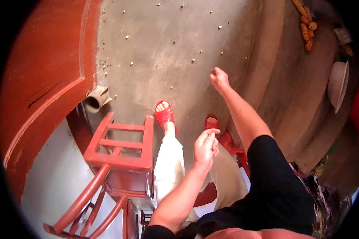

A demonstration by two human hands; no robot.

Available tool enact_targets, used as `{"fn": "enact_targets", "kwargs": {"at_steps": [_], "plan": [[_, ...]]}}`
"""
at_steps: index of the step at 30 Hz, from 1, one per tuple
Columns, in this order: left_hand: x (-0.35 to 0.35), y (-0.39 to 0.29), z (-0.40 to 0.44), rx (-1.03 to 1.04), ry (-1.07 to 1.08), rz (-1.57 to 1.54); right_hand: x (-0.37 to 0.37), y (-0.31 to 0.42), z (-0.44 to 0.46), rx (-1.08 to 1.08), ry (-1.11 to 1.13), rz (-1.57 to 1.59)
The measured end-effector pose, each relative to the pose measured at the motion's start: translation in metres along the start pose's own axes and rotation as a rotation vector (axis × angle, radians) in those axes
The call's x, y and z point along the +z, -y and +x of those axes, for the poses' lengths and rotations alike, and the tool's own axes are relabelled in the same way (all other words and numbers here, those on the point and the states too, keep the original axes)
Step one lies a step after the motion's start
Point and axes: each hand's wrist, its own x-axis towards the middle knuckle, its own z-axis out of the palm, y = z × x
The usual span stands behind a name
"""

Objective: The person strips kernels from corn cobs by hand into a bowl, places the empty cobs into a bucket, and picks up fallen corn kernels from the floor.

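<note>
The left hand (204, 151) is loosely closed, the right hand (219, 79) curled beyond it; whether either holds anything cannot be told. Small pale pieces (131, 63), probably light, hard, best pinched singly, dot the floor (155, 81) toward its left edge, beside a red panel (48, 59).

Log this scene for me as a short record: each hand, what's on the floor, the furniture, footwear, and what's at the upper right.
Left hand: fingers curled in; anything held cannot be made out
Right hand: closed, stretched out farther than the left; contents hidden
Floor: dull grey floor with small pale pieces scattered about
Furniture: red wooden chair, to the person's left
Footwear: red open-toed sandals on both feet
Upper right: knobbly orange corn cobs
</note>
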Motion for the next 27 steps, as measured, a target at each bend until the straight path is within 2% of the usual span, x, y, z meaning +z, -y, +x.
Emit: {"fn": "enact_targets", "kwargs": {"at_steps": [2,4,6,8,10,12,14,16,18,19,24,27], "plan": [[0.0,-0.005,0.0,-0.019,-0.01,-0.107,-0.009,-0.01,0.041,0.056,-0.226,-0.078],[0.001,-0.007,-0.001,-0.064,-0.028,-0.156,-0.021,-0.016,0.073,0.126,-0.344,-0.015],[-0.002,-0.004,-0.004,-0.11,0.012,-0.169,-0.025,-0.019,0.098,0.123,-0.406,-0.086],[-0.003,-0.003,-0.004,-0.117,-0.012,-0.142,-0.024,-0.02,0.111,0.102,-0.356,-0.063],[-0.005,0.003,-0.005,-0.103,-0.039,-0.075,-0.013,-0.021,0.12,0.041,-0.291,-0.332],[-0.006,0.007,-0.003,-0.105,-0.035,-0.095,-0.004,-0.019,0.12,0.017,-0.269,-0.33],[-0.004,0.005,-0.003,-0.146,-0.057,-0.082,0.005,-0.012,0.114,0.14,-0.313,-0.321],[-0.004,0.004,-0.002,-0.131,-0.055,-0.088,0.008,0.004,0.105,0.156,-0.3,-0.338],[-0.002,0.003,0.0,-0.11,-0.044,-0.103,0.012,0.015,0.103,-0.072,-0.208,-0.202],[-0.001,0.003,0.0,-0.116,-0.047,-0.094,0.015,0.018,0.102,-0.137,-0.242,-0.123],[-0.002,0.004,0.002,-0.114,-0.057,-0.086,0.026,0.038,0.106,-0.268,-0.162,-0.073],[-0.003,0.002,0.003,-0.11,-0.071,-0.081,0.036,0.045,0.105,-0.213,-0.174,-0.332]]}}
